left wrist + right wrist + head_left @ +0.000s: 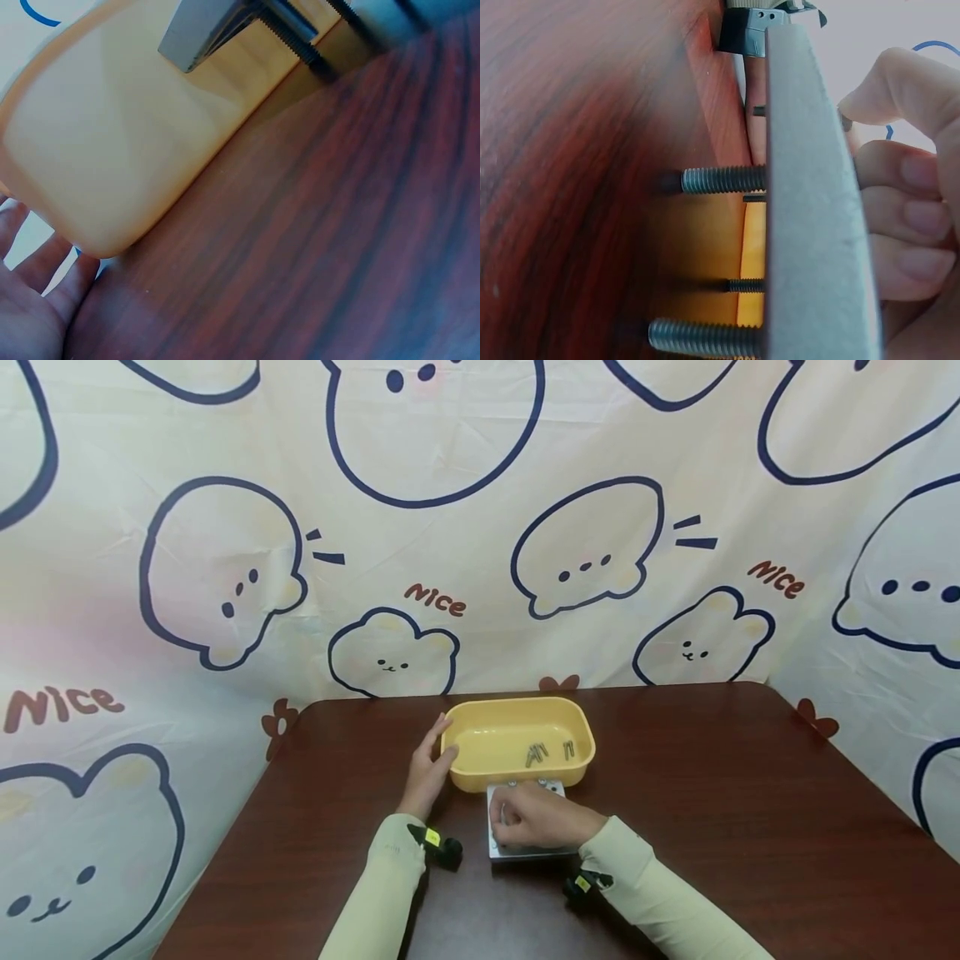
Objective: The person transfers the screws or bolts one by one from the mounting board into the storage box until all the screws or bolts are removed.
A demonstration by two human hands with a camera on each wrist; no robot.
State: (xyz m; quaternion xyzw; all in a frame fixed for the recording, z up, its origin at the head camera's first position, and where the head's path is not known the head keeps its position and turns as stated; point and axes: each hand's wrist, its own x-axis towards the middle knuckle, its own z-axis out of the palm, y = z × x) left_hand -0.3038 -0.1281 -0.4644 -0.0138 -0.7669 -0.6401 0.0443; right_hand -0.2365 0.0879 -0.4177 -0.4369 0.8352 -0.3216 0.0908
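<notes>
A silver metal plate [525, 852] stands raised off the table in front of a yellow tray [480, 773]. Several threaded screws [724, 180] stick out below it. Over the plate, my right hand [543, 816] has its fingers curled. In the right wrist view, thumb and index finger pinch a small screw head [845, 120] at the plate's upper face, and a thin threaded end shows on the underside in line with it. My left hand [426, 777] rests at the tray's left end, its fingers [45, 262] fairly straight against the tray's outer wall.
Several loose screws [534, 754] lie in the right part of the tray. Both wrists carry black camera straps. The dark brown wooden table [720, 793] reaches back to a cartoon-printed cloth [480, 552] hanging behind and at the sides.
</notes>
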